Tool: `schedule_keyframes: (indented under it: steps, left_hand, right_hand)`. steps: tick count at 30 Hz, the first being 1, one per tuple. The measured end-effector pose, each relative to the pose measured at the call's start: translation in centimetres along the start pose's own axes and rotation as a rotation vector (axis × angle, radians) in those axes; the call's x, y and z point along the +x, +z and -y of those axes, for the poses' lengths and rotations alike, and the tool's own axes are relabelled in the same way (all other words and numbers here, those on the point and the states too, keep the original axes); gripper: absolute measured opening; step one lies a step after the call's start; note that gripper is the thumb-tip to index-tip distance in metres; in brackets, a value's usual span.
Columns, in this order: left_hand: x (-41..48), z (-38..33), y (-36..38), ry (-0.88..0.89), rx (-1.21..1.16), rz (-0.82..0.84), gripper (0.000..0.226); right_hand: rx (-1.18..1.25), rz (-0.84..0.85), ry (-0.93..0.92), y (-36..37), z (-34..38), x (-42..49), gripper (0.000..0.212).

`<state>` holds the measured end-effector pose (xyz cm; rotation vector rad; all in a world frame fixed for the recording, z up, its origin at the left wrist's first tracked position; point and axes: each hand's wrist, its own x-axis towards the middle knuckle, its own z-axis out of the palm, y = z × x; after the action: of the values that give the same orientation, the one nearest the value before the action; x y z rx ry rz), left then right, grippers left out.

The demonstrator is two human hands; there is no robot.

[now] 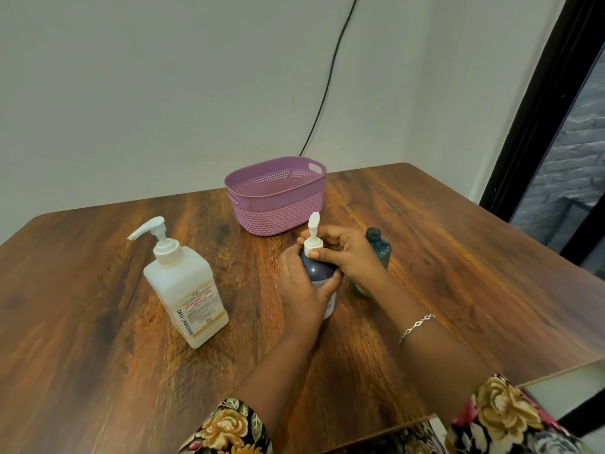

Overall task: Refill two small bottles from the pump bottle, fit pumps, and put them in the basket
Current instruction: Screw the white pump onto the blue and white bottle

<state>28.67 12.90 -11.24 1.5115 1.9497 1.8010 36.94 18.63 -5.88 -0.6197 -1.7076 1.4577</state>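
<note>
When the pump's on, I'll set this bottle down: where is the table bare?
Bare table left of the BIOCHEK pump bottle, along the near edge, and right of the green bottle. Crowded between the purple basket, the blue bottle and the green bottle.

Soft, even light of middling brightness fills the scene. The wall [163, 77] is lit flat, with no hard shadows. The glossy counter [98, 322] carries a pale sheen along its far side (the glass inside the window frame [540, 126] at the right is dark). The shadow at the foot of the pump bottle [186, 290] is faint and blurred. Wide-angle bending bows the counter's edges and tilts the window frame. At the centre the left hand [304, 290], right hand [353, 253], dark bottle [316, 267] and white pump [313, 231] have slightly soft outlines. The floral sleeves [229, 427] at the near edge look smeared.
</note>
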Motion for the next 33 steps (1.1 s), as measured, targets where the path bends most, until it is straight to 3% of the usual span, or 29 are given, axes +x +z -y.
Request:
schedule_keyframes:
  steps: [10,17,20,23,26,33]
  left_hand:
    - [-0.3,-0.2,0.1,0.034,0.010,-0.005,0.063]
    - [-0.3,0.0,-0.2,0.045,0.049,0.010,0.065]
    - [-0.4,-0.1,-0.5,0.028,0.113,0.014,0.078]
    - [-1.1,-0.2,-0.5,0.137,0.242,-0.107,0.091]
    - [-2.3,-1.3,-0.3,0.286,0.221,-0.154,0.087]
    - [-4.1,-3.6,2.4,0.434,0.200,0.090,0.082]
  right_hand:
    - [-0.067,-0.195,-0.090,1.6,-0.4,-0.5,0.029]
    - [-0.201,-0.160,-0.126,1.5,-0.7,-1.1,0.031]
    - [-0.192,-0.149,-0.161,1.0,-0.5,-1.4,0.042]
    - [-0.207,-0.157,-0.184,0.0,-0.1,-1.5,0.045]
    - [-0.290,-0.206,-0.239,-1.3,0.3,-2.1,0.038]
    - [-0.249,-0.330,-0.247,-5.6,0.5,-3.0,0.032]
